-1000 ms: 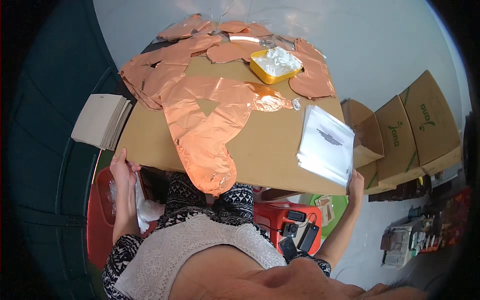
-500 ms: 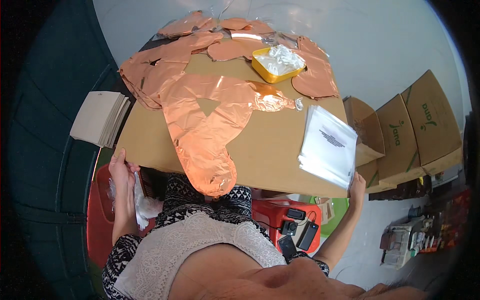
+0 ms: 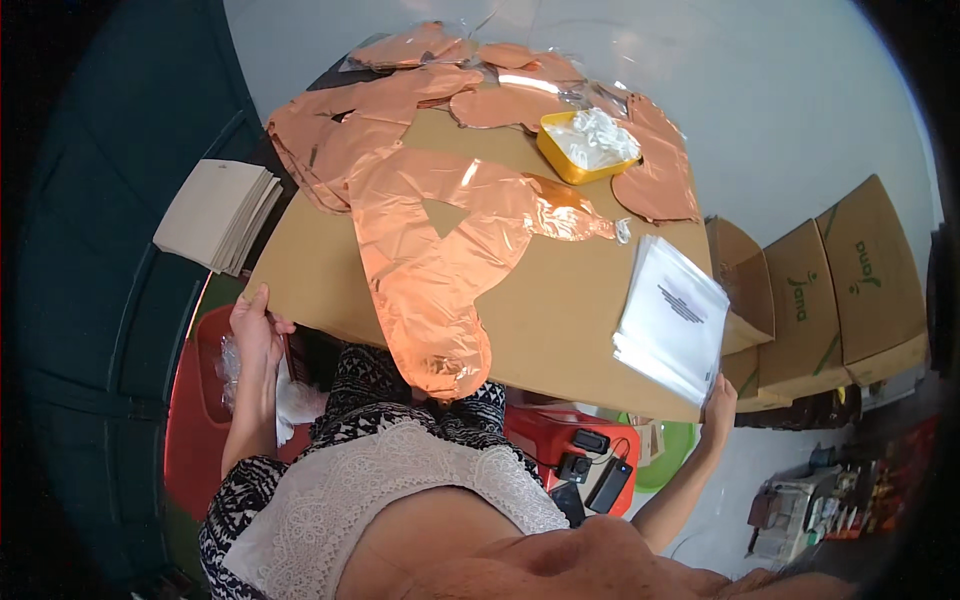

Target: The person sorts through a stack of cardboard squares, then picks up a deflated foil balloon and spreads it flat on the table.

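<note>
My left hand (image 3: 258, 328) grips the near left corner of a brown cardboard tabletop (image 3: 560, 335), thumb on top and fingers curled beneath. At the near right corner my right hand (image 3: 719, 404) holds the same edge, its fingers partly hidden. Between them lies a flat, shiny rose-gold foil balloon (image 3: 425, 300) with a triangular hole, its rounded end hanging over the near edge. A small white tie (image 3: 622, 231) sits at its narrow tip. Close to my right hand is a stack of clear-and-white plastic sleeves (image 3: 672, 320) with dark print.
More flat foil balloons (image 3: 335, 150) cover the far side, beside a yellow tray (image 3: 575, 172) of white strings. A beige stack (image 3: 215, 215) stands at left, open cardboard boxes (image 3: 870, 300) at right. Small black devices (image 3: 608, 485) rest on a red stool (image 3: 530, 425) below.
The view has shifted and turned slightly, so the table and its contents appear farther right. Both hands stay on the same corners.
</note>
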### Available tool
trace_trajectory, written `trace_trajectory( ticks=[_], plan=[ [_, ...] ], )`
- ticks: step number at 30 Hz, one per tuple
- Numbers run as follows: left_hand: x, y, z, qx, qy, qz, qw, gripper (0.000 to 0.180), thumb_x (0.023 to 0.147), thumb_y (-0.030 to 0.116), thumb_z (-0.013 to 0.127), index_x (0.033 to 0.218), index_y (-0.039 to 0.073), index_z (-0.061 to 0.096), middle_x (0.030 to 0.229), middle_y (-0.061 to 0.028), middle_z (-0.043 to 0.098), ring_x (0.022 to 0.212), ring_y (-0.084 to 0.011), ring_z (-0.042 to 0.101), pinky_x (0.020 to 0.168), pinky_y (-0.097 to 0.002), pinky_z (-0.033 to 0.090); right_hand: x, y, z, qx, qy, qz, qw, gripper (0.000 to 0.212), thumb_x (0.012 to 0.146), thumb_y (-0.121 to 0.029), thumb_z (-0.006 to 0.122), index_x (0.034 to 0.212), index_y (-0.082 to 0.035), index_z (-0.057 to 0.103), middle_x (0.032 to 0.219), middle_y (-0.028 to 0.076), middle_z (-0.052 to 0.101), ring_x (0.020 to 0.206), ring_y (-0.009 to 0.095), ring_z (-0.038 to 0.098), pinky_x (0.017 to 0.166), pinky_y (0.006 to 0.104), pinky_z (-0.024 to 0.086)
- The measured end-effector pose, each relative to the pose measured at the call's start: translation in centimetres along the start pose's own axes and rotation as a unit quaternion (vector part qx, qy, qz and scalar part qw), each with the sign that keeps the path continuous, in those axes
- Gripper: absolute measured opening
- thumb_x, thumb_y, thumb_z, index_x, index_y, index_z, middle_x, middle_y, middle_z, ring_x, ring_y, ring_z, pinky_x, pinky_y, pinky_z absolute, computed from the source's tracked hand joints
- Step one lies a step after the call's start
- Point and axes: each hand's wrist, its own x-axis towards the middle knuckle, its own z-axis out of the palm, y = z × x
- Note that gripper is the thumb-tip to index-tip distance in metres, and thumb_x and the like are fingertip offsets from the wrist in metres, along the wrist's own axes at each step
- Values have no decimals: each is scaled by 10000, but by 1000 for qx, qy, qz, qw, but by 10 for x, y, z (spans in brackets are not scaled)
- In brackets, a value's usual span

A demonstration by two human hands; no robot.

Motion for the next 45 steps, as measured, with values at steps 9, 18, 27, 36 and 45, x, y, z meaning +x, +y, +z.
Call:
trace_trajectory(
  ticks=[9, 18, 27, 36, 45],
  plan=[
    [-7, 14, 14, 13, 19, 8, 1000, 124, 920, 151, 523, 959, 35, 544, 672, -75, 621, 398, -126, 542, 297, -228, 438, 1, 5, -2, 35, 11, -20, 999, 338, 962, -223, 430, 887, 65, 588, 779, 28, 568, 685, 108, 476, 630, 280, 406],
    [-5, 12, 11, 20, 7, 12, 1000, 126, 931, 149, 496, 928, 31, 540, 620, -62, 592, 378, -117, 518, 300, -219, 425, 7, 14, -8, 53, -9, -14, 998, 332, 969, -227, 438, 873, 60, 575, 746, 17, 560, 662, 109, 477, 605, 276, 410],
    [-3, 14, 11, 23, 0, 13, 1000, 129, 931, 155, 498, 916, 35, 543, 595, -56, 583, 370, -109, 507, 307, -216, 416, 3, 14, -10, 59, -20, -2, 998, 353, 980, -234, 420, 925, 80, 572, 827, 61, 613, 713, 125, 536, 642, 280, 447],
    [-3, 15, 13, 19, 10, 8, 1000, 124, 932, 163, 503, 916, 45, 538, 586, -55, 582, 369, -109, 503, 307, -217, 413, -1, -1, -14, -4, -25, 57, 998, 342, 983, -232, 410, 914, 63, 571, 785, 46, 584, 677, 117, 515, 608, 282, 432],
    [2, 11, 10, 33, 13, 4, 999, 128, 920, 180, 532, 938, 53, 540, 631, -41, 586, 400, -110, 507, 315, -221, 405, 8, 35, -15, 33, -2, 13, 999, 330, 973, -224, 423, 920, 63, 577, 799, 47, 580, 717, 117, 505, 653, 284, 430]
  ],
)
